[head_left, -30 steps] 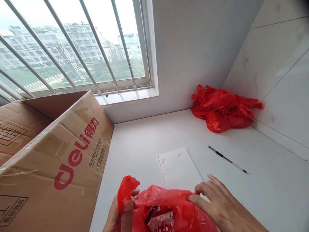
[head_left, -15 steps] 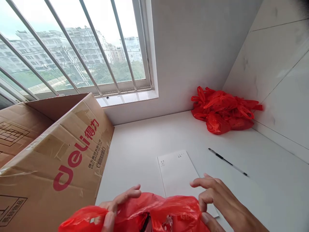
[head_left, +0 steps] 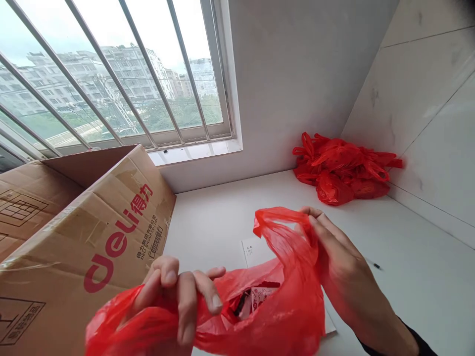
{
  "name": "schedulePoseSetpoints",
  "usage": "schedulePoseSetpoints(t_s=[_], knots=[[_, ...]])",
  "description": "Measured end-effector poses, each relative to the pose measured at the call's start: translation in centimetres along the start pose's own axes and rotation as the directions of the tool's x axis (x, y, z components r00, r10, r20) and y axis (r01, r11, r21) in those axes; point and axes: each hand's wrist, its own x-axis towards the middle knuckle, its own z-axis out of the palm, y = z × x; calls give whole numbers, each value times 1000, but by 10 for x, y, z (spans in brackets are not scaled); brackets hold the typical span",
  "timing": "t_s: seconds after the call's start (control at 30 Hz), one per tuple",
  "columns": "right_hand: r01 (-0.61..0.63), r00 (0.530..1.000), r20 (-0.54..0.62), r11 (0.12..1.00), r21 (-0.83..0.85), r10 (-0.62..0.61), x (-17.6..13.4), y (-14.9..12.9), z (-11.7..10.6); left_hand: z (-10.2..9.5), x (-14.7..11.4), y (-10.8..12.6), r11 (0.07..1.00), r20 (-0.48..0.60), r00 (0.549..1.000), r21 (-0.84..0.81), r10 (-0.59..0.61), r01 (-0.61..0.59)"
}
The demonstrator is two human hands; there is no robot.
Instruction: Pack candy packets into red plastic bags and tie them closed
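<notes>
At 6 o'clock a red plastic bag (head_left: 297, 316) gapes, its mouth showing a printed pink packet (head_left: 261, 297) and a dark item (head_left: 243, 302) too small to tell. At 7 o'clock the left hand (head_left: 180, 291) curls its fingers over the gathered plastic; at 4 o'clock the right hand (head_left: 345, 264), below it a black sleeve (head_left: 412, 337), grips 1 raised handle loop (head_left: 280, 212). The bag partly covers a handwritten white sheet (head_left: 252, 252) on the white tabletop (head_left: 211, 217). Just past the right hand, 1 pen end (head_left: 376, 266) shows. Red bags (head_left: 345, 168) lie heaped at 3 o'clock, a "deli" cardboard box (head_left: 122, 242) stands at 8 o'clock, and a barred window (head_left: 163, 64) fills 10 o'clock.
</notes>
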Motion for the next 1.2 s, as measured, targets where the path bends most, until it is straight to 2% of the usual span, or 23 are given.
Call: schedulePoseSetpoints(t_s=[0.07, 0.13, 0.23, 0.37, 0.53, 0.63, 0.83, 0.97, 1.1, 1.2], knots=[[50, 999, -4, 999, -5, -50, 13, 2, 8, 16, 7, 0, 995, 84, 994, -68, -65, 70], [56, 997, 55, 997, -46, -53, 24, 4, 13, 30, 17, -2, 997, 87, 995, -59, -49, 54], [77, 990, 131, 988, -134, -60, 38, 6, 14, 40, 35, -11, 998, 95, 995, 54, -43, 38], [164, 982, 124, 969, -183, -143, 60, 5, 16, 50, 58, -21, 981, 89, 996, 194, 13, -30], [237, 964, 175, 940, -244, -198, 83, -10, 29, 67, 81, -14, 950, 164, 986, 306, 14, -64], [291, 951, 205, 890, -351, -230, 91, -19, 37, 71, 92, -9, 920, 147, 988, 390, -36, -24], [432, 899, 213, 696, -573, -382, 98, -21, 37, 70, 99, -7, 888, 141, 986, 459, -89, 15], [348, 937, 165, 781, -518, -308, 95, -20, 35, 68, 90, -9, 826, 212, 967, 563, -139, -5], [262, 965, 136, 868, -422, -225, 91, -25, 38, 71, 81, -11, 764, 328, 916, 644, -229, -40], [189, 976, 173, 915, -356, -134, 87, -31, 38, 75, 81, -11, 696, 402, 884, 706, -239, -133]])
